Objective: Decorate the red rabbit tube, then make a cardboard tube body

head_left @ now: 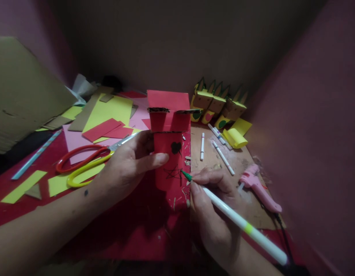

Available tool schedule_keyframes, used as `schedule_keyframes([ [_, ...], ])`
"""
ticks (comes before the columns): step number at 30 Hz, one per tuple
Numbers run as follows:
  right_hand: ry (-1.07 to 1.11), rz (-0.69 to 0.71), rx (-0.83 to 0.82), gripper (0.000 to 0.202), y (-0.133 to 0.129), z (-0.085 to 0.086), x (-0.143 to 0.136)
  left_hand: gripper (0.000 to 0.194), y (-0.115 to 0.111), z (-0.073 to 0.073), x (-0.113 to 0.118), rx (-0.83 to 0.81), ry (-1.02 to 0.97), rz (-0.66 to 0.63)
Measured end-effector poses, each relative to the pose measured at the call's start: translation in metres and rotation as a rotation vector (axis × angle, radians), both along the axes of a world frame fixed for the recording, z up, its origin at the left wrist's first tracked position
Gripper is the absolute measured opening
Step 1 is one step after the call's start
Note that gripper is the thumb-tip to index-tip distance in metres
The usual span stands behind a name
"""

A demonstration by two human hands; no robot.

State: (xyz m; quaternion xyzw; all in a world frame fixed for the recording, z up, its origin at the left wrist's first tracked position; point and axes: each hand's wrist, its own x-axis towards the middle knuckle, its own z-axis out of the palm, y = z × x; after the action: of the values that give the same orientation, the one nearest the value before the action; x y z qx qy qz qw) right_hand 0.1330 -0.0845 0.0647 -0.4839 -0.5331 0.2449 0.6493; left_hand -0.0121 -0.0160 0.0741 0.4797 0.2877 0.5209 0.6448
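Observation:
My left hand (134, 163) grips a red cardboard figure (168, 122) from its left side, thumb across the front. The figure stands upright, with a folded box-like top and rough cut edges. On its front are a dark filled heart shape (175, 147) and a star outline (173, 173) in dark lines. In my right hand (214, 203) is a white marker (237, 220) with a green tip and a yellow-green band. Its tip touches or nearly touches the right side of the star. Behind my left wrist lie scissors (88, 163) with red and yellow handles.
Pink, yellow and red paper pieces (111, 115) cover the left of the red table. On the right, a cardboard sheet (194, 143) bears several white markers (223, 158), a yellow paper roll (236, 138) and a pink glue gun (260, 188) with a cord. Several yellow figures (214, 103) stand behind.

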Motion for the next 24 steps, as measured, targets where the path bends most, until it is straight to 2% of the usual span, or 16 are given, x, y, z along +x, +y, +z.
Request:
schedule_keyframes([
  [6,-0.014,0.005,-0.019,0.009,-0.0008,-0.0048,0.0036,0.039,0.0009,-0.0029,0.0005,0.003,-0.007,0.001],
  [15,0.011,-0.010,-0.033,0.006,0.0001,0.0019,0.0006,0.042,0.0009,-0.0033,-0.0002,0.009,0.033,0.016],
  [24,-0.004,-0.010,-0.005,0.007,0.0008,0.0008,0.0003,0.040,0.0011,-0.0022,0.0003,0.020,0.030,0.005],
])
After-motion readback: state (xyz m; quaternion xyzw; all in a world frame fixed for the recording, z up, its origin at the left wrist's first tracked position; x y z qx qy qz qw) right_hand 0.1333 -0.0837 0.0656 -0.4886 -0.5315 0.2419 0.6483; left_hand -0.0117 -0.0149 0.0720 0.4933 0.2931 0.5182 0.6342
